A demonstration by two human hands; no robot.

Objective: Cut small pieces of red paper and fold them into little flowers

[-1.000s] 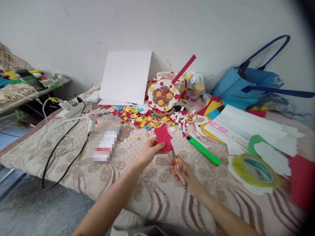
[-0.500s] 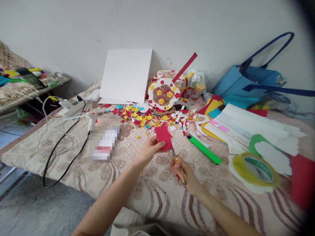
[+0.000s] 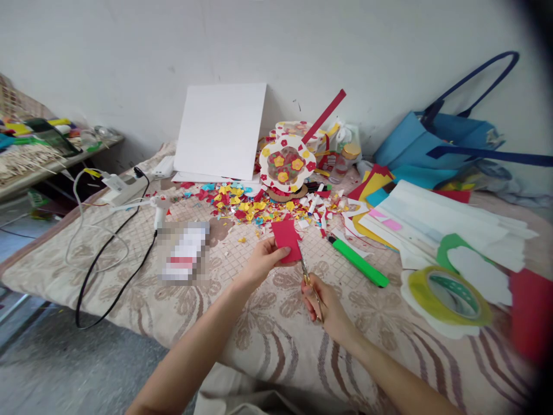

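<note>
A small red sheet of paper (image 3: 286,235) is pinched between the thumb and fingers of my left hand (image 3: 265,257). My right hand (image 3: 320,301) grips a pair of gold-handled scissors (image 3: 305,273), whose blades meet the paper's right edge. That edge looks notched near its upper part. Behind the paper lies a heap of red, yellow, blue and white paper scraps (image 3: 242,203). A round white piece decorated with red and yellow flowers (image 3: 286,166) stands upright at the back of the heap, with a red strip (image 3: 324,116) rising from it.
A green box cutter (image 3: 360,264) lies to the right, near a roll of yellow tape (image 3: 449,297) and white sheets (image 3: 449,225). A glue gun (image 3: 159,212), cables, a power strip (image 3: 125,190) and a blurred-out phone-like object (image 3: 187,252) are left. A blue bag (image 3: 436,141) stands behind.
My right hand has shifted very slightly, and the scissors' handles look closer together. The red paper and my left hand have hardly moved.
</note>
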